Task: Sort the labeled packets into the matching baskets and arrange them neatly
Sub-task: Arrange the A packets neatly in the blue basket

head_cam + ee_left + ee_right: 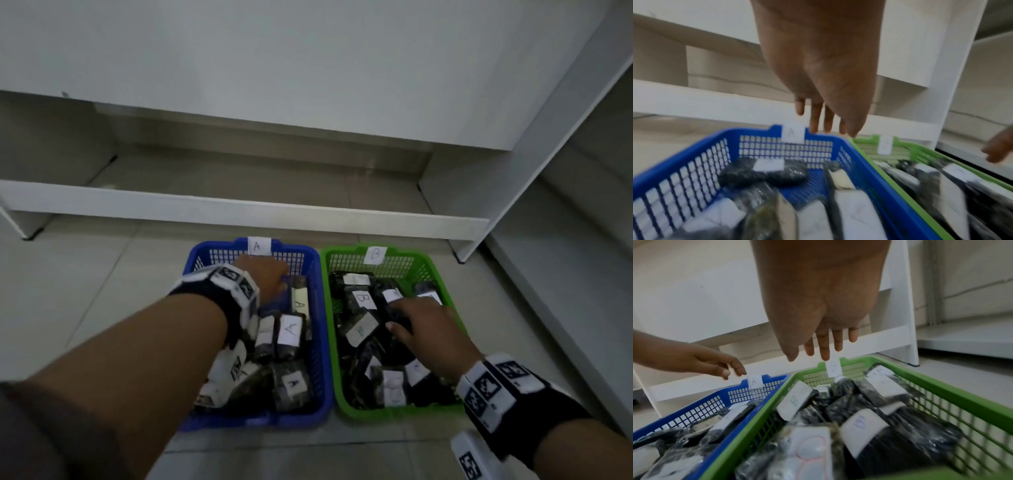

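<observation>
A blue basket [317, 346] tagged A stands on the floor, touching a green basket [330, 346] tagged B on its right. Both hold several dark packets with white labels; an A packet [290, 330] lies mid-basket, a B packet [362, 297] in the green one. My left hand [265, 275] hovers over the far half of the blue basket [694, 155], fingers [815, 118] straight and holding nothing. My right hand [424, 329] hangs over the packets in the green basket [941, 386], fingers [824, 347] spread and straight, empty.
A white shelf unit stands just behind the baskets, its low front board [239, 212] close to their far rims and an upright panel [548, 137] at the right. Pale floor tiles [85, 291] lie bare to the left.
</observation>
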### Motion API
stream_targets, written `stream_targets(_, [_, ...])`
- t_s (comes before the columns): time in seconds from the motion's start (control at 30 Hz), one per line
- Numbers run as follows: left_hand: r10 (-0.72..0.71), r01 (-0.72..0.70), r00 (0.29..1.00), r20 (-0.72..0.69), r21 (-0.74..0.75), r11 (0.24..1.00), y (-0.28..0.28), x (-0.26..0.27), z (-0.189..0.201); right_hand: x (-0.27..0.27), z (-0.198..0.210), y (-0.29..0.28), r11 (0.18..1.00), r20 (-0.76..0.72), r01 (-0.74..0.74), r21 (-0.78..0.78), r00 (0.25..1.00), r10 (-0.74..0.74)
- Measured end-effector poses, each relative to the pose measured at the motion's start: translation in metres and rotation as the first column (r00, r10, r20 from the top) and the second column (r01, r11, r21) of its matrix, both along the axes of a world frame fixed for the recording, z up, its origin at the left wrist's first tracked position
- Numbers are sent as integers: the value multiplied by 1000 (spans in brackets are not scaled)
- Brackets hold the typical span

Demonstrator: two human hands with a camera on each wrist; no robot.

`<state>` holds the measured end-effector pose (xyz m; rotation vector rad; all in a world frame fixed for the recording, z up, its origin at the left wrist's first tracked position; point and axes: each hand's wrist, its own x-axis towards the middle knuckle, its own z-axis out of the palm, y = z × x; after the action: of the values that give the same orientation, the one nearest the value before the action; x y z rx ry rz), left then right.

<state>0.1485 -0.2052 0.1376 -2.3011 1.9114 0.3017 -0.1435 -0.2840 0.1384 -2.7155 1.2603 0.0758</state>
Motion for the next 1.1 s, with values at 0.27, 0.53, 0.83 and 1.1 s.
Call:
stream_targets(0.27, [387,-371,884,-261,108,922,53,102,-73,137,47,6,976,-489,-51,210,859,150])
stream_targets(0.53, [178,-192,970,-165,-67,979,67,104,-58,230,52,28,957,-396,-189,220,879,265])
stream_targets(0.83, [196,-189,979,-55,103,976,69,149,-34,224,-32,19,928,-351,-223,298,879,324])
stream_targets(1.1, [-80,45,986,149,223,974,55,103,-63,217,-62,16,872,-339,-280,402,839,426])
